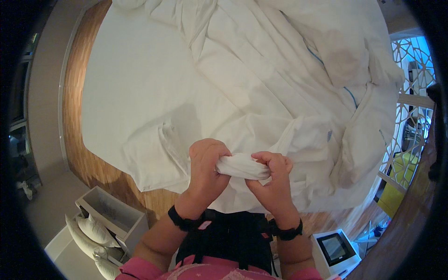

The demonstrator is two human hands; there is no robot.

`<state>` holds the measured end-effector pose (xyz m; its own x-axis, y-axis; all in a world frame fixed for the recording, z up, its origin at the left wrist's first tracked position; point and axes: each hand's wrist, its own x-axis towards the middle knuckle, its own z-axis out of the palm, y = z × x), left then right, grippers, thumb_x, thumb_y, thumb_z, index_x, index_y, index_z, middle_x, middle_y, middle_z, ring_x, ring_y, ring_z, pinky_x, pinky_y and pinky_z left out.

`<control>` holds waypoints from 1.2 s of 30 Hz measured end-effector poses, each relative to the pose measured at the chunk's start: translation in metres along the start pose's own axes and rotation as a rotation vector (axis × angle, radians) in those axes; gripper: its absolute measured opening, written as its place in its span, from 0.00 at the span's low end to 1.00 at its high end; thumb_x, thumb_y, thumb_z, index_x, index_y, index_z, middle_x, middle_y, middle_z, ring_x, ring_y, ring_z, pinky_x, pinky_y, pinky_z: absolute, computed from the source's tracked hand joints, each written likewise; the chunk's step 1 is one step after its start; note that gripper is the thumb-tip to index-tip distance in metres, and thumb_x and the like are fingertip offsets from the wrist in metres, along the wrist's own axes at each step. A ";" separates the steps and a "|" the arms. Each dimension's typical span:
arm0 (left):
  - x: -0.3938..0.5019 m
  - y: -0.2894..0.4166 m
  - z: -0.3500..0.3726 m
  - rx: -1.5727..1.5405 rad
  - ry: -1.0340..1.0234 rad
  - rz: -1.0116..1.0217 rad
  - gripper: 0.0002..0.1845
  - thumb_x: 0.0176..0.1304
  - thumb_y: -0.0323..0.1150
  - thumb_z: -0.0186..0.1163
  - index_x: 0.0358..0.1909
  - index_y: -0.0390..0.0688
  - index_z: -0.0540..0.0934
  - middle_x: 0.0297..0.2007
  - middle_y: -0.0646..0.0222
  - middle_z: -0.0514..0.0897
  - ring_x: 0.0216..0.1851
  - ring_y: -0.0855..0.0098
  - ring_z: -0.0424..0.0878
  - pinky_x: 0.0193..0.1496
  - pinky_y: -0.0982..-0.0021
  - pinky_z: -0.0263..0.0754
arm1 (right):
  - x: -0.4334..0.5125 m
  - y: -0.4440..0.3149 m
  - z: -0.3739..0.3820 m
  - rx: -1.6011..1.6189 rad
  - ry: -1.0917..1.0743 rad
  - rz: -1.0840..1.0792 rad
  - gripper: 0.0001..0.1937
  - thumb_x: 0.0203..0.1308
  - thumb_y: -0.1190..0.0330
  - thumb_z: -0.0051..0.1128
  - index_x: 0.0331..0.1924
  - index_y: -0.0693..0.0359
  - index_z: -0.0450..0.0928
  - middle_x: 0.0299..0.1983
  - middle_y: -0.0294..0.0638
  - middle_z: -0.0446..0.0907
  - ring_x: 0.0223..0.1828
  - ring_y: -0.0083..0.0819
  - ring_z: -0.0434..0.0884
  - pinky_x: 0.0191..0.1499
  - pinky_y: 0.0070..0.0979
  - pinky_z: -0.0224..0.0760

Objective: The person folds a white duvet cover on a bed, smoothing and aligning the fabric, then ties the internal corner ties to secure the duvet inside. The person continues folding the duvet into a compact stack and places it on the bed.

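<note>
Between my two hands a bunched length of white cloth (243, 166) is gathered into a short roll. My left hand (208, 168) grips its left end, thumb on the near top. At the right end, the thumb and fingers of my right hand (273, 171) pinch the gathers. From the roll the fabric seems to spread out over the white bedding (308, 140), though where one piece ends and another begins is hard to tell. A folded white cloth corner (154, 157) hangs at the bed's near left edge, left of my left hand.
Rumpled white covers with blue piping (315, 56) lie across the bed (133, 77). An open drawer (112, 210) and several white pillows (94, 231) are at the lower left. A white cabinet with a dark-framed panel (336, 248) stands lower right. A lattice screen (413, 105) borders the right side.
</note>
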<state>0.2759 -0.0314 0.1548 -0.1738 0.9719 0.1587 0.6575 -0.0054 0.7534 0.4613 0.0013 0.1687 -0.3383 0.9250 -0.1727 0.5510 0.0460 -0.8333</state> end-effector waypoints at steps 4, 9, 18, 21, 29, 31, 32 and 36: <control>0.002 0.007 -0.003 -0.020 0.060 0.123 0.20 0.43 0.18 0.73 0.38 0.45 0.77 0.36 0.64 0.81 0.41 0.57 0.79 0.46 0.60 0.72 | 0.006 0.000 0.010 -0.063 0.138 -0.100 0.19 0.42 0.69 0.75 0.42 0.52 0.81 0.35 0.32 0.79 0.43 0.35 0.77 0.58 0.39 0.56; -0.003 0.006 -0.002 -0.013 0.146 0.164 0.21 0.39 0.22 0.72 0.36 0.46 0.75 0.36 0.66 0.81 0.39 0.58 0.79 0.45 0.59 0.68 | 0.003 -0.004 0.013 -0.225 0.276 -0.259 0.13 0.43 0.69 0.70 0.33 0.52 0.77 0.30 0.32 0.77 0.40 0.37 0.77 0.57 0.43 0.57; 0.005 0.031 -0.023 -0.149 -0.296 0.040 0.13 0.58 0.34 0.68 0.45 0.46 0.84 0.47 0.64 0.85 0.55 0.54 0.78 0.62 0.57 0.66 | 0.008 0.000 0.010 -0.202 0.308 -0.189 0.12 0.49 0.70 0.68 0.40 0.53 0.81 0.36 0.34 0.81 0.48 0.38 0.81 0.64 0.49 0.55; -0.012 0.019 -0.020 -0.279 -0.247 -0.160 0.10 0.63 0.29 0.67 0.46 0.45 0.84 0.48 0.62 0.85 0.56 0.56 0.79 0.61 0.59 0.69 | 0.005 0.003 0.009 -0.186 0.219 -0.210 0.16 0.49 0.70 0.69 0.45 0.54 0.83 0.39 0.33 0.82 0.52 0.36 0.81 0.66 0.49 0.54; -0.002 0.028 -0.014 -0.289 -0.176 -0.291 0.08 0.64 0.23 0.68 0.43 0.39 0.82 0.46 0.61 0.85 0.48 0.60 0.81 0.55 0.63 0.74 | -0.007 -0.004 0.010 -0.171 0.168 -0.224 0.18 0.49 0.71 0.71 0.47 0.51 0.87 0.41 0.30 0.83 0.53 0.34 0.80 0.67 0.49 0.51; -0.001 0.029 -0.019 -0.389 -0.220 -0.376 0.07 0.67 0.24 0.66 0.43 0.39 0.80 0.44 0.63 0.84 0.47 0.64 0.81 0.55 0.66 0.74 | -0.009 -0.002 0.007 -0.223 0.166 -0.245 0.18 0.49 0.71 0.71 0.48 0.50 0.87 0.41 0.29 0.83 0.52 0.34 0.80 0.67 0.48 0.52; 0.000 0.034 -0.024 -0.458 -0.234 -0.457 0.06 0.68 0.25 0.66 0.44 0.39 0.80 0.43 0.63 0.83 0.47 0.66 0.80 0.55 0.67 0.74 | -0.010 0.000 0.005 -0.249 0.165 -0.255 0.19 0.49 0.71 0.71 0.48 0.49 0.88 0.41 0.29 0.83 0.52 0.34 0.80 0.67 0.48 0.52; 0.002 0.030 -0.037 -0.572 -0.277 -0.507 0.05 0.72 0.26 0.62 0.46 0.38 0.78 0.41 0.66 0.82 0.46 0.72 0.78 0.54 0.71 0.73 | -0.011 0.008 -0.001 -0.328 0.236 -0.268 0.21 0.49 0.71 0.71 0.51 0.48 0.88 0.41 0.27 0.82 0.51 0.35 0.79 0.67 0.49 0.52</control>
<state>0.2678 -0.0387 0.2012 -0.1127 0.9109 -0.3969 0.0582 0.4048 0.9126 0.4701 -0.0084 0.1648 -0.3399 0.9229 0.1812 0.6923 0.3759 -0.6160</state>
